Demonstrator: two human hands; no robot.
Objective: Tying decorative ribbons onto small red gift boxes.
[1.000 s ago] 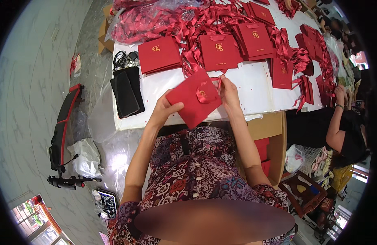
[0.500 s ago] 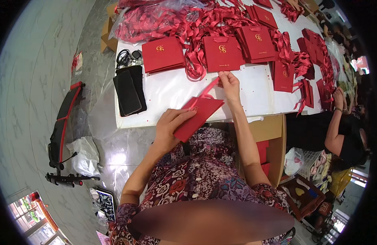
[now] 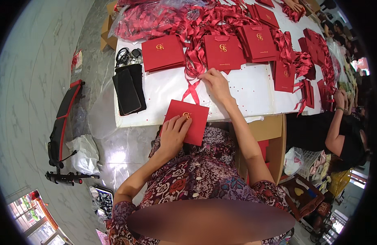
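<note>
A flat red paper gift bag [image 3: 192, 118] with a gold emblem lies at the near edge of the white table [image 3: 245, 92], overhanging my lap. My left hand [image 3: 174, 132] presses flat on its lower left part. My right hand [image 3: 215, 81] reaches forward over the table and pinches the red ribbon [image 3: 192, 87] that runs from the bag's top edge toward the ribbon pile. More red gift bags [image 3: 223, 51] lie in a row beyond it.
A tangle of red ribbons [image 3: 196, 20] and a clear plastic bag of ribbons cover the far table. A black phone on a black pouch [image 3: 129, 92] lies at the left. Another person [image 3: 343, 130] sits at the right. A cardboard box [image 3: 264, 132] stands beside my right arm.
The bag went from held up in both hands to lying flat at the table edge. My right hand moved forward, drawing out the ribbon; my left hand now rests on the bag.
</note>
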